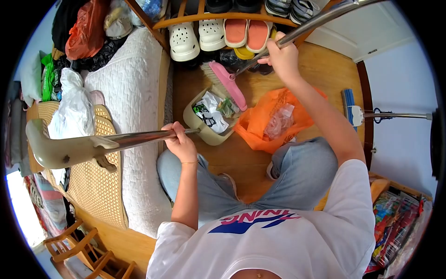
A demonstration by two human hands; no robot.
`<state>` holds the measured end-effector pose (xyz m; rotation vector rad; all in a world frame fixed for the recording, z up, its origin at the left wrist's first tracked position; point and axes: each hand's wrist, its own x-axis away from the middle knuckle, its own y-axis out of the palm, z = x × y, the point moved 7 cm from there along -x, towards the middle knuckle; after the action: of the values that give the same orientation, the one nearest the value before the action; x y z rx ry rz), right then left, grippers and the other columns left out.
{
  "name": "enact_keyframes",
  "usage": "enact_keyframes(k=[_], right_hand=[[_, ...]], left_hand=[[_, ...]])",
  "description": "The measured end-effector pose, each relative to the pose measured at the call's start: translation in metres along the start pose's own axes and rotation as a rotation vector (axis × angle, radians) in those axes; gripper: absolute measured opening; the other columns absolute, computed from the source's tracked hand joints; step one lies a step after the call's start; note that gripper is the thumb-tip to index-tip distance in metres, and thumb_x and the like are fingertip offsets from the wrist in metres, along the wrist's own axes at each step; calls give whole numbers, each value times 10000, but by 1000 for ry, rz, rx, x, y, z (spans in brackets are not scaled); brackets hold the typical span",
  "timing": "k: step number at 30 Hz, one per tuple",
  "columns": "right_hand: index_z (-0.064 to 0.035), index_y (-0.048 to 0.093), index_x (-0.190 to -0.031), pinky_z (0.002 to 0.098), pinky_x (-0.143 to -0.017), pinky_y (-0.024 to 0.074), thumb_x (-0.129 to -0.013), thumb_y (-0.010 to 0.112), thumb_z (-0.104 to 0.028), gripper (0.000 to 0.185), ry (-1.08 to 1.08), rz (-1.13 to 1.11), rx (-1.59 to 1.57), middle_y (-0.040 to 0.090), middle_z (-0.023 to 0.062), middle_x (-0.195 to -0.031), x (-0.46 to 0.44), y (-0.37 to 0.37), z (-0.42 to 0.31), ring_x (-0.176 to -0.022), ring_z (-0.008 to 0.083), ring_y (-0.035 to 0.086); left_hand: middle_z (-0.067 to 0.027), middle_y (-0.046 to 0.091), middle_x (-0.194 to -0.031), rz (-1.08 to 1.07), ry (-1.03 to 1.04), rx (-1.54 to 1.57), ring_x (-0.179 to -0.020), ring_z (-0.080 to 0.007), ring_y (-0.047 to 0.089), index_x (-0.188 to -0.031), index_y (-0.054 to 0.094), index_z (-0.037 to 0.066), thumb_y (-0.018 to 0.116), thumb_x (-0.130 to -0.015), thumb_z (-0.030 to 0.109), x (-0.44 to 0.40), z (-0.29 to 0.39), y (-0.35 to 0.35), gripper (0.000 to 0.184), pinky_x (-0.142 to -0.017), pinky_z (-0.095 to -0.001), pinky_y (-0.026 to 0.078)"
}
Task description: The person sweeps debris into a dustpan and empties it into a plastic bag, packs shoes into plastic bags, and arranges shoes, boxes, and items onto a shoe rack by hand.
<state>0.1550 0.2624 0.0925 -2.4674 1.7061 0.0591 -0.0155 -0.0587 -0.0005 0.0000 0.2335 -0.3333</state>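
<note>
My left hand [180, 142] is closed round the metal handle of a beige dustpan [213, 137], whose pan rests on the wooden floor. White wrappers and crumpled scraps [213, 110] lie in the pan. My right hand [281, 55] grips the metal pole of a broom with a pink head [227, 85]; its bristles touch the far side of the pan. Just right of the dustpan, an open orange plastic bag [260, 122] holds clear crumpled plastic [279, 122].
Shoes stand on a wooden rack [186, 19] ahead. A bed with a white quilt [139, 83] runs along the left. A blue mop [349, 108] leans at the right, above a box of packets [395, 223]. A wooden chair [83, 246] is at the lower left.
</note>
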Motion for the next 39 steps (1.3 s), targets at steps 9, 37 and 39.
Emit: enact_keyframes(k=[9,37,39], right_hand=[[-51,350,-672,311,-469,584,-884,520,-73,273,-16,-16,-77,394,10,-562,-11,-36,-15,-439,103,500],[9,547,-888,241,-511,535,-921,613,-289,307,34,-502,289,597,76,-716,-84,29,42,-629,136,665],[15,575,-903,243,-526,529,-910,625,-275,294,-31,-482,201,616,82,-735,-90,45,41,-630,127,652]], left_hand=[[-21,449,-679,62,-20,-16,-640,-105,423,-823,433,56,494,-996,204,-23,-6,-27,236,-630,-265,410],[-4,328,-715,-112,84,228,-691,-140,311,-818,370,114,394,-1009,381,-39,181,-64,329,-698,-303,326],[-7,334,-716,-150,79,236,-693,-143,316,-828,374,111,385,-1010,386,-35,187,-58,330,-703,-307,332]])
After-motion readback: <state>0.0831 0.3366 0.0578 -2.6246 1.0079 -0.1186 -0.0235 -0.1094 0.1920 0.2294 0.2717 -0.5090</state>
